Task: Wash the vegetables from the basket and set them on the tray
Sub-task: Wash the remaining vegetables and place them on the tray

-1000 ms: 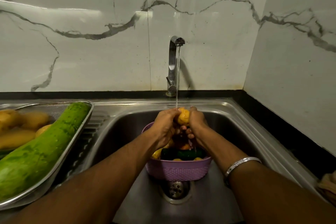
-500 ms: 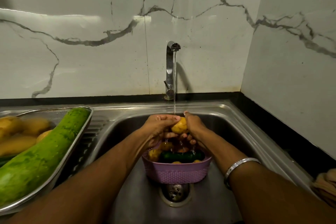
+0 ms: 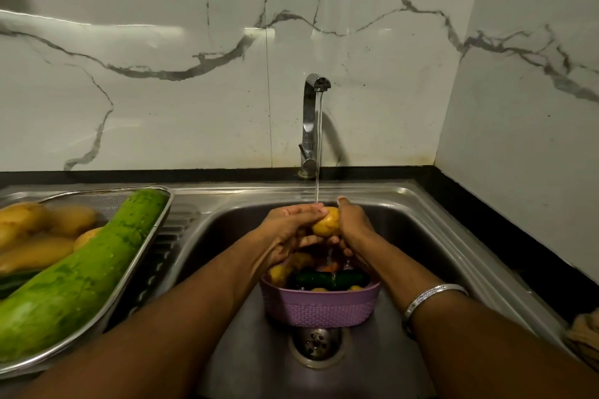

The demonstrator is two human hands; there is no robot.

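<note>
Dim, warm light; glare streak on white marble wall tiles point(image 3: 194, 32); wide-angle bowing at edges; soft corners.

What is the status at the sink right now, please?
Left hand and right hand both grip the potato under the running tap. More vegetables wait in the purple basket. Tray on the left, path unobstructed.

Basket point(image 3: 319, 309) and tap point(image 3: 309, 126) amid open sink point(image 3: 431, 236)

No readable text, label, brand or number appears on anything here.
</note>
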